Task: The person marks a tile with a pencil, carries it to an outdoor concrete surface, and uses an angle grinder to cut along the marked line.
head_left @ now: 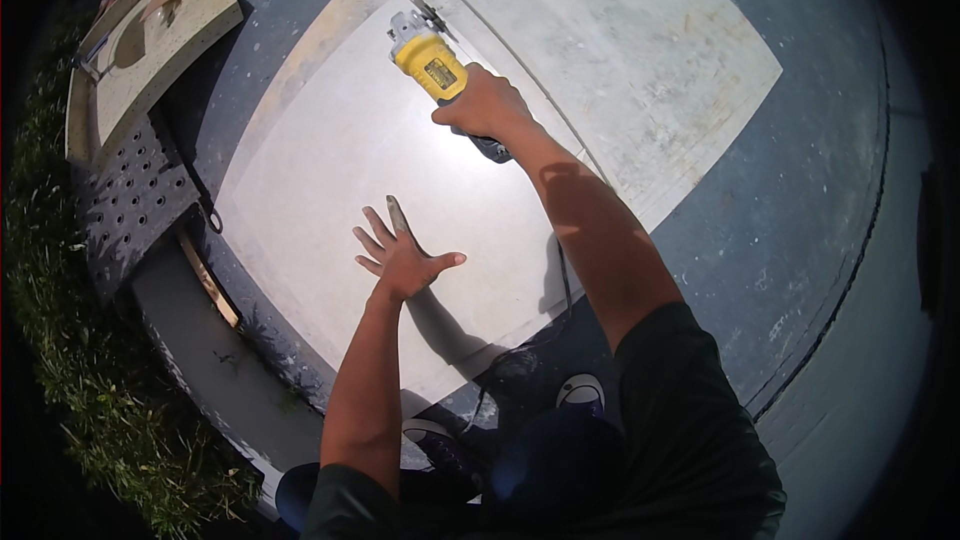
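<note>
My right hand (485, 105) is wrapped round the body of a yellow and grey angle grinder (432, 62). The grinder's disc (426, 12) stands edge-on near a long straight dark line, which looks like a cut or seam, across the pale sheet (300, 180). Whether the disc touches the sheet I cannot tell. My left hand (405, 258) is spread over the near left part of the sheet, fingers apart, holding nothing; its shadow falls beside it. A dark cord (565, 275) runs from below my right forearm toward my feet.
Another pale, stained section (640, 50) lies beyond the line. To the left are a cream curved-sided piece (160, 65), a perforated metal plate (135, 195), a wooden strip (208, 278) and grass (110, 420). My shoes (580, 392) stand at the sheet's near edge on grey floor (760, 240).
</note>
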`<move>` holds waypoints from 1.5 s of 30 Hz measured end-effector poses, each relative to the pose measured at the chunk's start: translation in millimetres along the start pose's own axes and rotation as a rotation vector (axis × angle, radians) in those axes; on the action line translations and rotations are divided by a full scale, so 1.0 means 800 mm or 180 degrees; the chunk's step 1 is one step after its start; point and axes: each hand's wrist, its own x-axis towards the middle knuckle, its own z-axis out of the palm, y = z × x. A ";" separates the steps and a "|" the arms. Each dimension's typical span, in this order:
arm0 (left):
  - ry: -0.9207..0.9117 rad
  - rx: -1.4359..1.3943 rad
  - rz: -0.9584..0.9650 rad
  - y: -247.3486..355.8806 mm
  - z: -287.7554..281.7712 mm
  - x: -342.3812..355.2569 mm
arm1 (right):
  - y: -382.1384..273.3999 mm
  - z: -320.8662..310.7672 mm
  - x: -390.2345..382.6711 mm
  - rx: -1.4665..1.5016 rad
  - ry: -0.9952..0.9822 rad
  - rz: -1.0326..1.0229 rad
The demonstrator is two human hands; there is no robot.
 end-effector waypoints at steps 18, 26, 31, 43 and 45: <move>0.0078 0.0005 0.0072 0.002 0.010 -0.003 | 0.028 -0.003 -0.021 -0.0003 -0.0030 -0.0009; 0.0010 -0.0019 -0.0003 0.006 0.009 -0.004 | 0.034 -0.004 -0.028 -0.0004 -0.0015 -0.0045; 0.0039 -0.0036 0.0027 0.002 0.011 -0.005 | 0.036 -0.006 -0.036 0.0019 -0.0047 -0.0024; 0.0095 -0.0055 0.0076 0.004 0.014 -0.007 | 0.048 -0.007 -0.052 0.0066 -0.0067 -0.0013; 0.0063 -0.0051 0.0047 0.006 0.013 -0.008 | 0.050 -0.007 -0.054 0.0047 -0.0073 0.0021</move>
